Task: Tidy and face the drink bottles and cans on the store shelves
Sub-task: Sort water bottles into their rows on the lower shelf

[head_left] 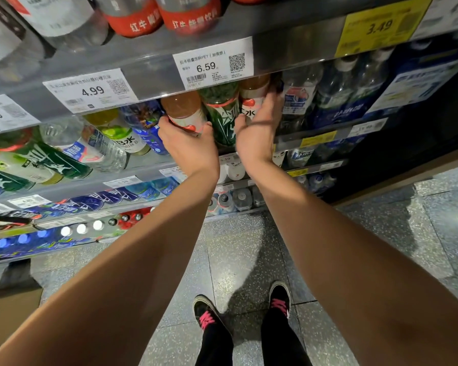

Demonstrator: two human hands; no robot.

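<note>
My left hand (pixel 189 143) grips the base of a peach-coloured drink bottle (pixel 181 108) with a white and red label, on the second shelf under the 6.59 price tag. My right hand (pixel 257 125) wraps around a second bottle of the same peach drink (pixel 253 95) to the right. Between the two stands a dark green labelled bottle (pixel 221 109), touched by neither hand as far as I can tell. The upper parts of all three bottles are hidden behind the shelf edge (pixel 148 83).
Red-labelled bottles (pixel 191 17) stand on the shelf above. Water, green and blue bottles (pixel 111 141) fill the shelf to the left; blue multipacks (pixel 354 91) sit to the right. Lower shelves hold more bottles (pixel 95 225). A cardboard box (pixel 11 313) stands on the floor at left.
</note>
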